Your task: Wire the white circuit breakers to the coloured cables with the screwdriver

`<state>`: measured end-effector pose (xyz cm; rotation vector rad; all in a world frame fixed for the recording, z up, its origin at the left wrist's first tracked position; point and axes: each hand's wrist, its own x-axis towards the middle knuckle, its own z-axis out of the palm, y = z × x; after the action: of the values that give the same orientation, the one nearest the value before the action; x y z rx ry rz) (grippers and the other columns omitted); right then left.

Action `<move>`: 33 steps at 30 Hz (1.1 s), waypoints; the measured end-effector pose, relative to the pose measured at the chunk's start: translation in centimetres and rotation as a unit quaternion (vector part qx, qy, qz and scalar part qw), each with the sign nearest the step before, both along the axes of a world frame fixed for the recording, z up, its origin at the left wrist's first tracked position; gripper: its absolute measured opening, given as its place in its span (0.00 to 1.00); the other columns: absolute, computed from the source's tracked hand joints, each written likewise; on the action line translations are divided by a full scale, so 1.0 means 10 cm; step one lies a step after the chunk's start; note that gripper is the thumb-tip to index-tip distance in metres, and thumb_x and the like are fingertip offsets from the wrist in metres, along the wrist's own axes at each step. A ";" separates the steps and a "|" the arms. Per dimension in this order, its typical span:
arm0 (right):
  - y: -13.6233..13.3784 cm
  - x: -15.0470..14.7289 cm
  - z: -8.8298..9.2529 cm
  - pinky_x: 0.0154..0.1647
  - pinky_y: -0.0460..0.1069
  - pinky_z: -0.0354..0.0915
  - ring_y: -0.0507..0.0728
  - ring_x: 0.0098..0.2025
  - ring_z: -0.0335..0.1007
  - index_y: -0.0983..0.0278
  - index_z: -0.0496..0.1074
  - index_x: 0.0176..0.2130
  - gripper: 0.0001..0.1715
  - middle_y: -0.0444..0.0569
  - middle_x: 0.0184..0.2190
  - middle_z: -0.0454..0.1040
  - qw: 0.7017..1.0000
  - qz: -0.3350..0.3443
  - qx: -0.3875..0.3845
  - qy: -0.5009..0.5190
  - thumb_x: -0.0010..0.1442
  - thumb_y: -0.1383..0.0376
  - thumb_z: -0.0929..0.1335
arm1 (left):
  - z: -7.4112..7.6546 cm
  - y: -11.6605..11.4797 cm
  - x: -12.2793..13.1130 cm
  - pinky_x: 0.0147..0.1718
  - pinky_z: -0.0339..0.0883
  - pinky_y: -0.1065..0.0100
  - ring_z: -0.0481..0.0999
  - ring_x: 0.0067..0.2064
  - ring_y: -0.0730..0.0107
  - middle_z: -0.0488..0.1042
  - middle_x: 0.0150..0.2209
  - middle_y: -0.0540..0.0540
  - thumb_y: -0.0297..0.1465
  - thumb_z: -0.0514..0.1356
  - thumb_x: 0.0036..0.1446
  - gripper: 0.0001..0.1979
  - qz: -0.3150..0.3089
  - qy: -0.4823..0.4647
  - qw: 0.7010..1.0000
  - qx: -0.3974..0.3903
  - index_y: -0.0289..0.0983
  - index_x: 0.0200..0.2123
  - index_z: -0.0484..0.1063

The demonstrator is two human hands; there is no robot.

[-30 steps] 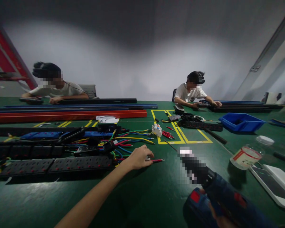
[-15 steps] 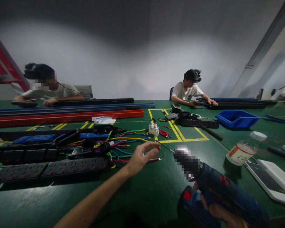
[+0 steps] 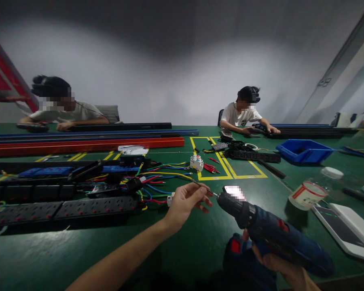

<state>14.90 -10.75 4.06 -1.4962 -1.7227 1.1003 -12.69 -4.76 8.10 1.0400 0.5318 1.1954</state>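
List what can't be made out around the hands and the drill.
Head view:
- right hand: mostly under the drill, cut off by the bottom edge.
- chuck: partly pixelated.
- bit: far end too thin, covered by the left hand.
- jar: label blurred, unreadable.

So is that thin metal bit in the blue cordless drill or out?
In: the bit sticks out of the drill's chuck, its far end pinched by the left hand.

Dark blue cordless drill (image 3: 273,234), red-trimmed, aslant above the green table (image 3: 200,240), thin bit (image 3: 212,193) pointing upper left.
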 end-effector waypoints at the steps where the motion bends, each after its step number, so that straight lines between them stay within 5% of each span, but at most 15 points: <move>1: 0.01 -0.01 0.01 0.18 0.48 0.63 0.52 0.16 0.59 0.62 0.74 0.30 0.32 0.43 0.14 0.62 1.000 0.013 -0.004 0.004 0.46 0.37 0.67 | -0.01 -0.01 0.02 0.27 0.75 0.70 0.78 0.33 0.69 0.78 0.37 0.43 0.38 0.66 0.59 0.14 0.007 0.001 1.000 0.002 0.32 0.40 0.75; 9: -0.03 0.04 0.11 0.23 0.49 0.66 0.52 0.18 0.58 0.61 0.76 0.35 0.29 0.45 0.18 0.66 0.996 0.075 -0.014 0.039 0.46 0.41 0.67 | -0.03 -0.05 0.06 0.28 0.76 0.70 0.78 0.33 0.69 0.76 0.37 0.44 0.37 0.63 0.61 0.13 0.018 0.000 1.000 0.019 0.32 0.40 0.74; 14: 0.00 0.03 -0.13 0.16 0.47 0.59 0.50 0.14 0.51 0.61 0.75 0.32 0.30 0.43 0.14 0.60 0.996 0.066 -0.003 0.065 0.51 0.39 0.64 | -0.04 -0.07 0.07 0.27 0.76 0.70 0.78 0.33 0.70 0.76 0.37 0.44 0.38 0.63 0.61 0.13 0.023 0.003 1.000 0.021 0.33 0.40 0.74; 18: 0.03 0.07 -0.31 0.19 0.48 0.62 0.53 0.17 0.57 0.59 0.75 0.31 0.29 0.44 0.14 0.61 0.993 0.067 -0.002 0.092 0.48 0.38 0.65 | -0.04 -0.07 0.06 0.27 0.76 0.70 0.78 0.33 0.69 0.76 0.37 0.44 0.37 0.64 0.61 0.13 0.022 0.002 1.000 0.019 0.33 0.40 0.74; 24: -0.05 0.11 -0.15 0.22 0.48 0.64 0.54 0.19 0.62 0.60 0.75 0.31 0.29 0.46 0.18 0.68 0.993 0.045 0.026 0.110 0.43 0.39 0.70 | -0.03 -0.02 0.02 0.29 0.76 0.68 0.78 0.37 0.65 0.76 0.41 0.40 0.40 0.62 0.62 0.16 -0.017 0.023 0.999 0.024 0.32 0.44 0.74; 29: -0.30 0.01 -0.05 0.39 0.51 0.70 0.59 0.35 0.73 0.62 0.75 0.34 0.22 0.51 0.32 0.77 0.992 -0.015 0.061 0.110 0.55 0.46 0.67 | -0.43 -0.15 0.14 0.27 0.70 0.71 0.75 0.38 0.66 0.74 0.45 0.38 0.46 0.54 0.66 0.25 -0.022 0.126 0.989 0.070 0.34 0.56 0.69; 33: -0.43 -0.09 -0.18 0.42 0.54 0.72 0.64 0.38 0.76 0.62 0.76 0.32 0.22 0.52 0.30 0.79 0.974 -0.223 0.049 -0.004 0.51 0.46 0.70 | -0.82 -0.27 0.24 0.30 0.65 0.72 0.73 0.35 0.69 0.75 0.39 0.44 0.38 0.59 0.62 0.15 0.018 0.308 0.933 0.186 0.36 0.48 0.75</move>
<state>14.02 -15.08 2.29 -1.7135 -1.3284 0.7616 -10.26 -7.43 -0.07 1.7596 0.8283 1.0076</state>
